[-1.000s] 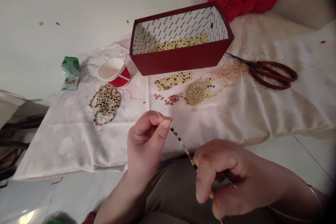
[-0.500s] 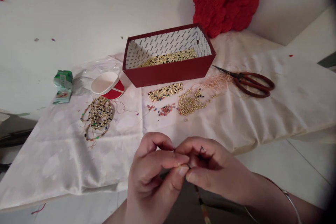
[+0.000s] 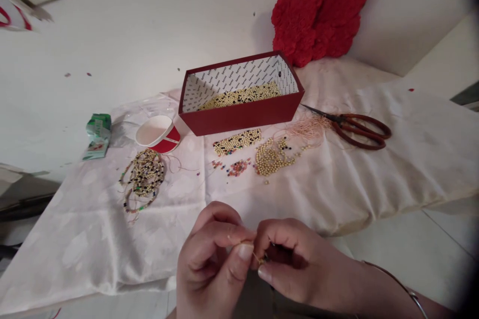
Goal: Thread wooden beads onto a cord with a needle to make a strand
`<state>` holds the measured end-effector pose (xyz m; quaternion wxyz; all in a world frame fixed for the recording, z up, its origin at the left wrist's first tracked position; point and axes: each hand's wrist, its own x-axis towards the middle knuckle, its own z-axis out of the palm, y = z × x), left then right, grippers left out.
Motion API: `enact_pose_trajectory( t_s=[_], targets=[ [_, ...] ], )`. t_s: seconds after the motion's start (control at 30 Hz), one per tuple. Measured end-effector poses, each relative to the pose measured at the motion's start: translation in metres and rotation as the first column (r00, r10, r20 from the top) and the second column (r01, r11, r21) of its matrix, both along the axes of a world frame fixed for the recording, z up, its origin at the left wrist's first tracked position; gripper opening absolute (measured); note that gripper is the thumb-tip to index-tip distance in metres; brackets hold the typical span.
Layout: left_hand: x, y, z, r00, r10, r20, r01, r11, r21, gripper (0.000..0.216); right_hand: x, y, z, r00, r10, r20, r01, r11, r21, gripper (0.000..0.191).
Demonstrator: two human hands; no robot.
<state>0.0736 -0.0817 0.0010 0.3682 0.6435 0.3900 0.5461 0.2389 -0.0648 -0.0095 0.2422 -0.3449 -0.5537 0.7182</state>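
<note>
Just in front of the table's near edge, my left hand (image 3: 217,259) pinches a thin pale thread (image 3: 256,258) between thumb and forefinger. Close beside it, my right hand (image 3: 299,259) is closed on a small strand of beads (image 3: 263,260), most of which my fingers hide. The thread runs across the short gap between the two hands. On the cloth beyond them lie a loose pile of gold beads (image 3: 271,159), a small heap of coloured beads (image 3: 238,167) and a flat patch of gold and black beads (image 3: 237,142).
A dark red box (image 3: 243,114) holding more beads stands behind the piles. Scissors (image 3: 355,129) rest beside pink threads (image 3: 309,127) at right. To the left are a paper cup (image 3: 168,143), coiled bead strands (image 3: 144,172) and a green packet (image 3: 99,132). Red fluffy fabric (image 3: 318,20) lies behind.
My hands have drawn slightly apart, and thread now shows between them. The bead strand that hung below my right hand is mostly out of sight. The view has tilted up a little.
</note>
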Motion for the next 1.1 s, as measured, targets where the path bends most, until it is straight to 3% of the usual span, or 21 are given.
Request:
enact_pose_trajectory(
  t_s=[0.1,0.33,0.77,0.87,0.97,1.1],
  targets=[
    [0.0,0.0,-0.001,1.0,0.007,-0.012,-0.007,0.999,-0.043,0.011,0.002,0.0,-0.001,1.0,-0.01,-0.015,0.01,1.0,0.016,0.016],
    [0.006,0.002,0.003,0.999,-0.017,-0.029,0.014,0.995,-0.102,0.008,0.0,0.001,-0.003,0.99,-0.098,-0.103,0.101,0.994,0.033,0.018],
    [0.006,-0.004,-0.002,0.945,0.007,0.326,0.065,0.976,-0.209,0.014,-0.002,0.003,-0.012,0.998,-0.041,-0.041,0.044,0.997,0.057,0.014],
    [0.005,-0.005,-0.002,0.894,0.026,0.446,0.132,0.938,-0.319,0.011,-0.004,0.004,-0.012,0.997,-0.054,-0.054,0.058,0.995,0.078,0.014],
    [0.006,-0.006,0.004,0.791,0.101,0.603,0.223,0.871,-0.438,0.009,-0.005,0.004,-0.014,0.997,-0.056,-0.047,0.059,0.996,0.071,0.016],
    [0.009,-0.004,0.017,0.687,0.178,0.704,0.289,0.823,-0.489,0.01,-0.006,0.003,-0.017,0.999,-0.038,-0.023,0.039,0.997,0.064,0.018]
  ],
)
